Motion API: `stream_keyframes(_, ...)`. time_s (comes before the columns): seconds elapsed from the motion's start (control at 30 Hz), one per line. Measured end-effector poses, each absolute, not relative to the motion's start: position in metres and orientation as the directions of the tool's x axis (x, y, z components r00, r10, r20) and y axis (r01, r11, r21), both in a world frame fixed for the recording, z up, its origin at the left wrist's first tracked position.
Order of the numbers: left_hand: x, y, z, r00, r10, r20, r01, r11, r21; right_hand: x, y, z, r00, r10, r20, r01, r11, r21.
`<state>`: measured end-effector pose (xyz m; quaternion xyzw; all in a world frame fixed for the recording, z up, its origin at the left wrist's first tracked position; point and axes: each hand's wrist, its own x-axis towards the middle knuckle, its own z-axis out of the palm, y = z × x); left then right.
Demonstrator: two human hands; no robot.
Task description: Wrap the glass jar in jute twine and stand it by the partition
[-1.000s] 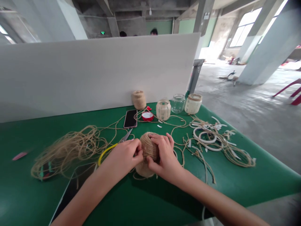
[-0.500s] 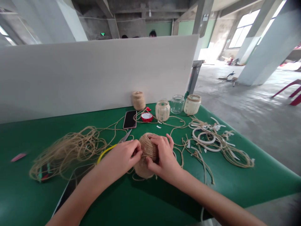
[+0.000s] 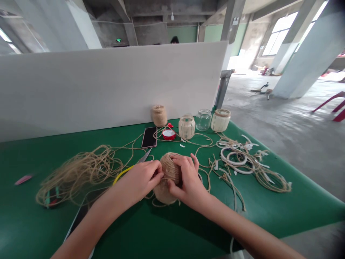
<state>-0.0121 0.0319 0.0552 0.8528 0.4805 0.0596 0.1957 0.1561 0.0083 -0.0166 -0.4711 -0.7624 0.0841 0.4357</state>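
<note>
twine-wound piece [image 3: 170,166] sits on the green tabletop [image 3: 140,230], front and center, between both hands on my feed. right hand [image 3: 190,178] grips it: fingers spread over the top and right side, thumb against the front. left hand [image 3: 147,174] has thumb and fingers curled in close at the left side; i can't tell if they pinch a strand. yellow-handled scissors [image 3: 145,155] lie partly behind the left hand. i see a phone [image 3: 149,137] and a red round lid-like item [image 3: 169,136] farther back, near a twine-covered jar [image 3: 159,116]. right of those: a pale wrapped jar [image 3: 186,128], clear glass jar [image 3: 203,120], white jar with brown rim [image 3: 220,122]. loose twine heap [image 3: 85,162] at left; white rings [image 3: 234,162] tangled with twine at right.
</note>
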Motion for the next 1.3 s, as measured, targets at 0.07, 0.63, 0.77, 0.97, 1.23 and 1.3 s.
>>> stream_keyframes(0.07, -0.013, 0.032, 0.054, 0.53, 0.843, -0.091, 0.794, -0.456, 0.403, 0.156, 0.008, -0.017, -0.177, 0.792, 0.585, 0.645, 0.542, -0.539)
stream_keyframes(0.63, -0.003, 0.032, 0.049, 0.459, 0.888, -0.029, 0.862, -0.438, 0.255, 0.156, 0.008, -0.016, -0.178, 0.775, 0.606, 0.646, 0.557, -0.522)
stream_keyframes(0.77, -0.002, 0.031, 0.047, 0.465, 0.885, -0.004, 0.86, -0.45, 0.241, 0.157, 0.007, -0.016, -0.178, 0.775, 0.606, 0.644, 0.558, -0.524)
stream_keyframes(0.97, -0.003, 0.03, 0.044, 0.484, 0.875, 0.033, 0.85, -0.478, 0.221, 0.157, 0.008, -0.016, -0.178, 0.776, 0.605, 0.647, 0.555, -0.522)
stream_keyframes(1.23, -0.005, 0.029, 0.046, 0.505, 0.863, 0.031, 0.829, -0.495, 0.262, 0.158, 0.007, -0.016, -0.178, 0.773, 0.608, 0.65, 0.557, -0.517)
stream_keyframes(1.3, -0.007, 0.028, 0.047, 0.51, 0.859, 0.031, 0.818, -0.496, 0.29, 0.157, 0.007, -0.016, -0.178, 0.775, 0.606, 0.65, 0.555, -0.519)
